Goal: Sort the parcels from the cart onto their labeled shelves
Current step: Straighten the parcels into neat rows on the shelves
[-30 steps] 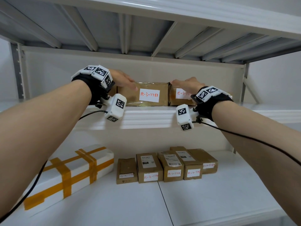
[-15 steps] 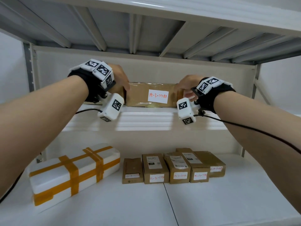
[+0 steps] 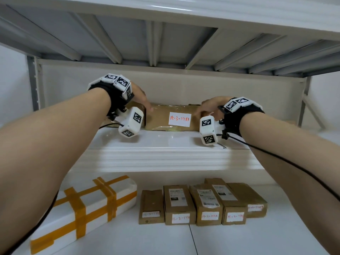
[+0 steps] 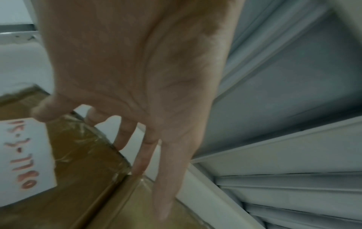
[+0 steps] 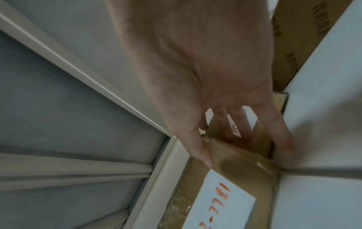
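A brown taped parcel (image 3: 160,116) with a white label reading 15-3-7781 lies at the back of the white upper shelf (image 3: 165,144). My left hand (image 3: 142,101) rests at its left end with straight fingers. In the left wrist view this hand (image 4: 137,93) spans the seam between that parcel (image 4: 127,209) and a neighbour labelled 15-3-7780 (image 4: 82,151), with the thumb on the neighbour's edge. My right hand (image 3: 208,106) touches the parcel's right end. There its straight fingers (image 5: 203,155) lie on the parcel (image 5: 235,158), partly covering another labelled parcel (image 5: 258,131).
On the lower shelf stands a row of several small brown parcels (image 3: 202,203) and a white foam box bound with orange tape (image 3: 88,205). The ribbed underside of the shelf above (image 3: 165,34) hangs close overhead. A steel post (image 3: 31,80) stands at the left. Black cables trail from both wrists.
Both hands have closed in on the two ends of the 7781 parcel. The right hand now covers the neighbour on the right. The head view has moved closer to the shelf.
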Demonstrator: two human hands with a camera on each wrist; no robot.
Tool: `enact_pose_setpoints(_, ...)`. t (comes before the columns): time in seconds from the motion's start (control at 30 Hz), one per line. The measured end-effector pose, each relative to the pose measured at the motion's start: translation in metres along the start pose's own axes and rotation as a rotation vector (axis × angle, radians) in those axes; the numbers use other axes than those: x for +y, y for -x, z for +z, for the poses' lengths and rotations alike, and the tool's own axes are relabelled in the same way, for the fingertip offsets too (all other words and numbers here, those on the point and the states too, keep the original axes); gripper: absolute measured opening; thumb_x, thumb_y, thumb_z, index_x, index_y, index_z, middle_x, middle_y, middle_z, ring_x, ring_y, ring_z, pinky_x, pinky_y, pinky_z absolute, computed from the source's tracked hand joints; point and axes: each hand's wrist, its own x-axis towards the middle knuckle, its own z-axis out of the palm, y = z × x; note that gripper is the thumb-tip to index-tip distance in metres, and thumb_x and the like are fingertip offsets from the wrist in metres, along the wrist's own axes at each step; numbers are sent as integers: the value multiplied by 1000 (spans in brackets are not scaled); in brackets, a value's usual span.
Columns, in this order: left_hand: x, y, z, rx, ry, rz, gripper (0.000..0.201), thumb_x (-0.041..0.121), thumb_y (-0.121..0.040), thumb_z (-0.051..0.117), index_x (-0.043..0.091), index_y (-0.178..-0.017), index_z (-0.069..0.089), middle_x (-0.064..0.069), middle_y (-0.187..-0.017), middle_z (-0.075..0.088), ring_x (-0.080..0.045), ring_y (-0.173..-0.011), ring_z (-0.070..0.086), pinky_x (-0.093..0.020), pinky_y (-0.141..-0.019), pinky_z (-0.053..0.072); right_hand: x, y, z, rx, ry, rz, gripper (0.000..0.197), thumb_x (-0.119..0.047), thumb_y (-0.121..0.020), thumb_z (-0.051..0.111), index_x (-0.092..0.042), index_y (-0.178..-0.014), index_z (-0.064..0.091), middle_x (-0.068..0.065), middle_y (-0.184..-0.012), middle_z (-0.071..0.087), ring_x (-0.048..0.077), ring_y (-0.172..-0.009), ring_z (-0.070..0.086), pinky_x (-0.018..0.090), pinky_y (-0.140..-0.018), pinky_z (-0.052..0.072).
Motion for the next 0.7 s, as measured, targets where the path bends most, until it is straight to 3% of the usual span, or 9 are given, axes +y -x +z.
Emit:
enact_pose_setpoints(0.07, 1, -2, 4, 20, -3, 48, 58, 54, -85, 67, 13, -126, 62, -8, -137, 57, -30, -126, 51, -35, -106, 40, 0, 3, 5, -15, 46, 2, 47, -16, -97, 60, -24, -51, 63, -5, -45, 56, 8, -41, 55, 26, -57, 45)
enact_pose_setpoints(0.2, 2, -9, 8, 115, 42, 42, 55, 39, -96, 60, 12, -143, 50, -9, -148, 47, -27, -137, 42, -33, -111, 33, 8, 5, -2, 59, -168, -77, 19, -12, -95, 63, -21, -84, 51, 7, -93, 59, 24, -93, 61, 43, -97, 54)
enact_pose_setpoints(0.23, 3, -11, 7, 138, 51, 39, 55, 38, -97, 59, 11, -143, 50, -11, -148, 47, -28, -136, 43, -33, -110, 33, 12, 6, -9, 84, -180, -76, 14, -15, -95, 64, -20, -87, 53, 8, -96, 60, 26, -95, 61, 43, -96, 54)
enact_pose_setpoints(0.3, 7, -14, 5, 154, 89, 44, 52, 35, -98, 59, 7, -141, 51, -13, -146, 49, -28, -130, 46, -31, -102, 38, 12, 16, -24, 168, -187, -53, 9, -18, -94, 65, -14, -92, 57, 8, -95, 60, 24, -84, 60, 35, -77, 56)
enact_pose_setpoints(0.4, 17, -15, 4, 170, 93, 125, 48, 37, -96, 62, 9, -135, 58, -10, -132, 58, -25, -113, 52, -29, -90, 41, 19, 33, -54, 352, 131, 18, 21, -22, -96, 62, -8, -83, 56, 9, -86, 57, 21, -65, 48, 26, -56, 38)
enact_pose_setpoints(0.53, 27, -24, 4, 92, 166, 141, 44, 33, -90, 69, 14, -130, 64, -13, -136, 60, -25, -111, 57, -37, -96, 43, 42, 50, -87, 429, 560, 128, 35, -30, -95, 64, 0, -115, 65, 16, -115, 63, 26, -91, 51, 29, -71, 39)
enact_pose_setpoints(0.6, 33, -19, 4, 75, 184, 138, 49, 37, -83, 74, 14, -127, 67, -13, -134, 62, -23, -105, 56, -36, -92, 45, 61, 50, -97, 375, 586, 174, 29, -34, -92, 68, -8, -105, 72, 9, -93, 68, 24, -75, 57, 27, -59, 40)
enact_pose_setpoints(0.67, 34, -25, 3, 101, 135, 124, 67, 60, -64, 77, 28, -122, 70, -4, -131, 63, -22, -109, 59, -33, -89, 47, 82, 47, -104, 392, 575, 162, 18, -35, -91, 70, -23, -79, 73, -7, -66, 64, 12, -55, 58, 22, -47, 40)
enact_pose_setpoints(0.7, 34, -29, 3, 103, 111, 116, 71, 64, -59, 77, 31, -121, 70, 0, -130, 62, -24, -111, 60, -33, -89, 48, 90, 44, -107, 413, 570, 170, 21, -36, -90, 71, -31, -70, 70, -11, -67, 63, 9, -55, 58, 20, -48, 41)
